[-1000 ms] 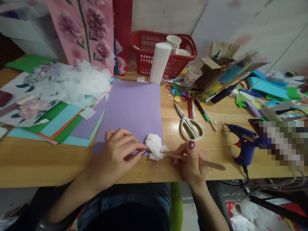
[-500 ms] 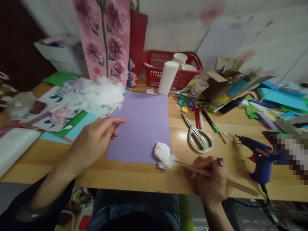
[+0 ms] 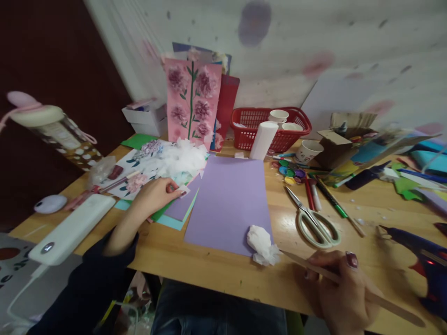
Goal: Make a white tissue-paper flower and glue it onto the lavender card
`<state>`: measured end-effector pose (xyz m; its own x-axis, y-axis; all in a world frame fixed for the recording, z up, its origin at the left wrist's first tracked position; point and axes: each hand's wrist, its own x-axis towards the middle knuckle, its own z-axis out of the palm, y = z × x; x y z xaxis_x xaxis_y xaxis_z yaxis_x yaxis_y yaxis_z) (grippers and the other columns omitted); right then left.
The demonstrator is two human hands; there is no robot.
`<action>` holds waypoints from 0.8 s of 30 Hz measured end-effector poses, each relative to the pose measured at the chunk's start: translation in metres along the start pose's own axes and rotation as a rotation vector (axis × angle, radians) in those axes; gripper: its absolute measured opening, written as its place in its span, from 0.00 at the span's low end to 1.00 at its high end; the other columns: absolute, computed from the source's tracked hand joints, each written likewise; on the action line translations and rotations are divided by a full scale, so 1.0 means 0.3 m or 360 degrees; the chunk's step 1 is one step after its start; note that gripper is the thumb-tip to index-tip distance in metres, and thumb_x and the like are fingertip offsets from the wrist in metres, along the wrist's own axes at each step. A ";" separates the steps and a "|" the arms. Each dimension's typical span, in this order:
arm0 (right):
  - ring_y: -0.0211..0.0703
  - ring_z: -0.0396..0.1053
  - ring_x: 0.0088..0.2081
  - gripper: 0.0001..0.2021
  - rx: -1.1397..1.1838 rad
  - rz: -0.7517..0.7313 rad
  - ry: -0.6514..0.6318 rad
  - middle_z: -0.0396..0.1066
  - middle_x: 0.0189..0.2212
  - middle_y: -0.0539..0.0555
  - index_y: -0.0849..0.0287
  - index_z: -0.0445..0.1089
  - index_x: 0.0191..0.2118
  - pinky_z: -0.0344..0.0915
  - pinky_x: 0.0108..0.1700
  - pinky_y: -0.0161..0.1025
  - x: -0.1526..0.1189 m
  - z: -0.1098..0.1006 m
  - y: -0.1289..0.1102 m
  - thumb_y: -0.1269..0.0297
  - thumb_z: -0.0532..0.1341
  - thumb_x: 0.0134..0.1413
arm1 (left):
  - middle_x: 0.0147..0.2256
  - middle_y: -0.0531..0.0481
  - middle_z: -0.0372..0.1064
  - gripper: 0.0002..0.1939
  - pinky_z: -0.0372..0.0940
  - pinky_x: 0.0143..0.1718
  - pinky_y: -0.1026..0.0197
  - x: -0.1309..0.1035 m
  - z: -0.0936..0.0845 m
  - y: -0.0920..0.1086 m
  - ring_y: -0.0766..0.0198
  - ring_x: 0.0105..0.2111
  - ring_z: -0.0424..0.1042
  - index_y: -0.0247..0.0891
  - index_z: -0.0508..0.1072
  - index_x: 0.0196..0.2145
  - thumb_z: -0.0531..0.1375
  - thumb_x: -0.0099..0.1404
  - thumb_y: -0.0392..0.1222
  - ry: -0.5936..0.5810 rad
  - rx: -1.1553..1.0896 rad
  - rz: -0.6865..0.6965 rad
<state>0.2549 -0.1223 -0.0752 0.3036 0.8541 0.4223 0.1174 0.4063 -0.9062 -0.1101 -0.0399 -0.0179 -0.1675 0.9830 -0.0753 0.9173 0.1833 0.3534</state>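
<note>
My left hand (image 3: 157,197) is closed in a pinch on a small white scrap of tissue paper (image 3: 186,190). It hangs over coloured paper sheets (image 3: 167,218), just left of a purple sheet (image 3: 228,200). Near that sheet's front right corner lies a crumpled white tissue ball (image 3: 260,239) with a loose, ruffled end. My right hand (image 3: 344,286) is wrapped round a long, flat wooden stick (image 3: 396,311), whose pointed tip is close to the ruffled end; whether they touch I cannot tell. A heap of white tissue pieces (image 3: 179,158) lies behind my left hand.
Scissors (image 3: 316,223) and a blue glue gun (image 3: 417,251) with its red light on lie at the right. Behind are paint pots (image 3: 289,172), a white roll (image 3: 264,140) and a red basket (image 3: 242,135). A white power bank (image 3: 75,228) and a bottle (image 3: 59,135) are leftward.
The view has swung left. My left hand has moved away from over the purple sheet and now shows a white scrap in its fingers. My right hand still grips the stick beside the tissue ball.
</note>
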 end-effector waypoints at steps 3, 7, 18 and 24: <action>0.39 0.65 0.16 0.24 -0.0019 0.0038 -0.0008 0.65 0.12 0.52 0.61 0.73 0.18 0.62 0.20 0.36 0.002 -0.009 0.012 0.51 0.57 0.59 | 0.33 0.48 0.76 0.11 0.63 0.26 0.63 -0.005 0.003 -0.010 0.58 0.31 0.73 0.38 0.76 0.31 0.59 0.56 0.47 -0.0007 -0.0099 -0.0034; 0.38 0.65 0.15 0.25 -0.0030 0.0095 0.0031 0.65 0.11 0.52 0.61 0.72 0.17 0.61 0.20 0.35 0.001 0.008 -0.007 0.49 0.58 0.57 | 0.27 0.50 0.76 0.11 0.68 0.28 0.61 -0.005 -0.016 -0.012 0.57 0.29 0.75 0.39 0.78 0.31 0.60 0.56 0.47 -0.0042 -0.0397 -0.0068; 0.38 0.65 0.15 0.24 -0.0072 -0.0015 0.0035 0.65 0.11 0.52 0.60 0.72 0.18 0.60 0.19 0.35 0.011 0.013 -0.022 0.51 0.58 0.58 | 0.43 0.45 0.77 0.11 0.65 0.50 0.51 0.001 -0.013 0.008 0.51 0.46 0.73 0.39 0.79 0.33 0.58 0.59 0.45 0.0224 -0.0342 0.0249; 0.37 0.65 0.16 0.23 0.0006 -0.0073 0.0104 0.65 0.11 0.51 0.60 0.73 0.18 0.59 0.20 0.35 0.000 0.036 -0.030 0.53 0.56 0.60 | 0.46 0.47 0.76 0.11 0.65 0.50 0.52 -0.058 -0.039 0.126 0.53 0.48 0.72 0.40 0.78 0.37 0.57 0.62 0.44 0.0326 -0.0500 0.0399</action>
<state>0.2437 -0.1224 -0.0668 0.3593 0.8115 0.4608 0.1291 0.4458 -0.8858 -0.0767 -0.0500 0.0075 -0.0509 0.9733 0.2240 0.7896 -0.0981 0.6057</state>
